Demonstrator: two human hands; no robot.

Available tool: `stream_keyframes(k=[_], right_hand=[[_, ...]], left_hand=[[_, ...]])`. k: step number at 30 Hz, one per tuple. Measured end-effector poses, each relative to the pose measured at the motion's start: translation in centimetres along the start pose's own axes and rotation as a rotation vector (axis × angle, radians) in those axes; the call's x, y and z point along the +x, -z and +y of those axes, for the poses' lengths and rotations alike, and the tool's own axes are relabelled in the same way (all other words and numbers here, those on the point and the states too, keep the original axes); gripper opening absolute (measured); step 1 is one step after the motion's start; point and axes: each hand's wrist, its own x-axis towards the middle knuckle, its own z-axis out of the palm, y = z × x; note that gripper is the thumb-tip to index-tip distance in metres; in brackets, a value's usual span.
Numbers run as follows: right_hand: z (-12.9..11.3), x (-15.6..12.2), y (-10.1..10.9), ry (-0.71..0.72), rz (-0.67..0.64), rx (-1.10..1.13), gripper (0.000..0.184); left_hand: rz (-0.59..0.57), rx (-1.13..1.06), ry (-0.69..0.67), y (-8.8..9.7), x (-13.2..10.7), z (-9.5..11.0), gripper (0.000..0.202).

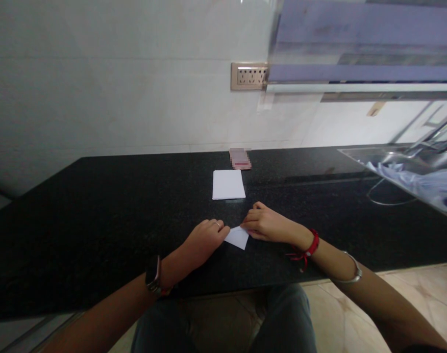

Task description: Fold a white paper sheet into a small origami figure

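A small folded piece of white paper (238, 239) lies on the black countertop (116, 211) near its front edge. My left hand (208, 239) pinches the paper's left corner between thumb and fingers. On the opposite side, my right hand (262, 223) has its fingers closed on the right corner. The paper's lower part comes to a point toward me, and its upper edge is partly hidden by my fingers. Just beyond my hands sits a neat stack of square white paper (228, 185).
Behind the stack lies a small pinkish packet (240, 159), blurred out. A metal sink (429, 159) with crumpled whitish plastic (422, 184) is at the right. The tiled wall (116, 98) rises behind the counter, with a socket panel (248, 76) on it.
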Motion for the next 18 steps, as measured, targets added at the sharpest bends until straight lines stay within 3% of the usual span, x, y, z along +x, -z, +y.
stream_keyframes(k=[5, 18], right_hand=[[0.25, -0.14, -0.11, -0.022, 0.012, 0.055, 0.025], [-0.4, 0.12, 0.12, -0.007, -0.012, -0.031, 0.029]], left_hand=[[-0.027, -0.024, 0.008, 0.36, 0.0, 0.1, 0.012], [-0.04, -0.061, -0.122, 0.24, -0.26, -0.7, 0.012]])
